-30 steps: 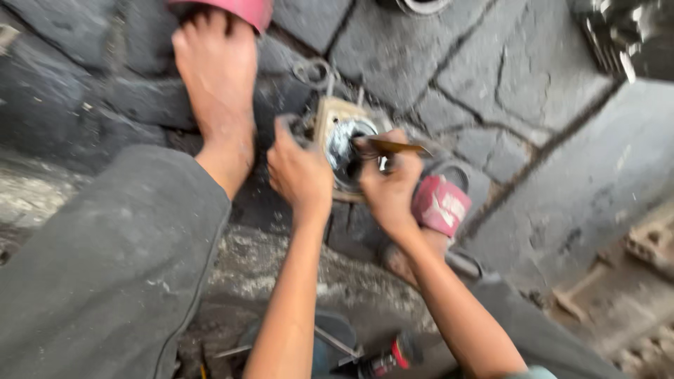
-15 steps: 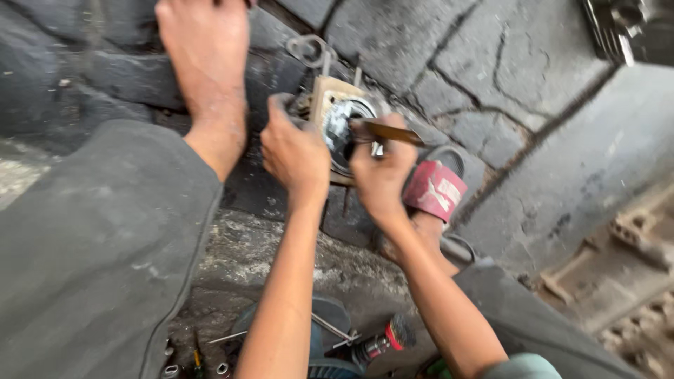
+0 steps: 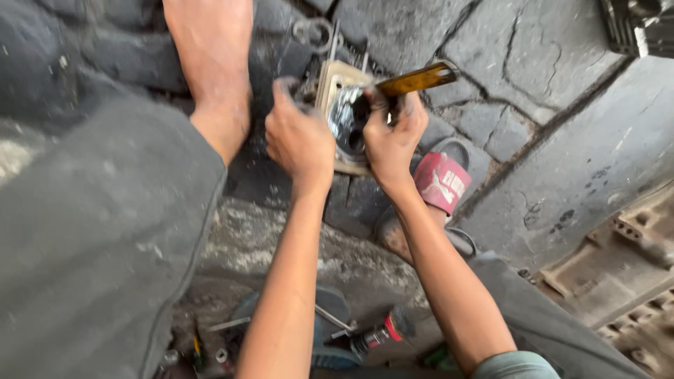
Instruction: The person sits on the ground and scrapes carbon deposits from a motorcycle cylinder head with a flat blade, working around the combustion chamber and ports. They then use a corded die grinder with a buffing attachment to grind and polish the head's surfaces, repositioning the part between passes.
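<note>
At the bottom of the view, near the person's lap, a red-and-black tool [image 3: 375,335] and a few small metal bits [image 3: 210,351] lie on the grimy ground, between grey trouser legs [image 3: 91,267]. Both bare forearms reach up from here toward the middle of the scene.

The left hand [image 3: 300,140] is curled around the left edge of an engine block [image 3: 344,116], fingers wrapped over its rim and gripping it. The right hand [image 3: 392,133] is closed in a fist around the dark end of a yellow-handled tool [image 3: 414,78], whose handle slants up and to the right; the working end sits at the block's round, shiny opening, though the tip itself is hidden by the fingers. The block rests on the cracked, oil-blackened stone floor [image 3: 533,63], between the person's two feet.

Just right of the right wrist, a foot in a red sandal [image 3: 441,182] is planted on the stones. To the left of the block, a bare foot [image 3: 214,70] stretches upward, its heel close to the left hand. Behind the block, a metal ring [image 3: 312,31] and thin studs stand out. In the far top right corner sits a finned metal part [image 3: 642,24].
</note>
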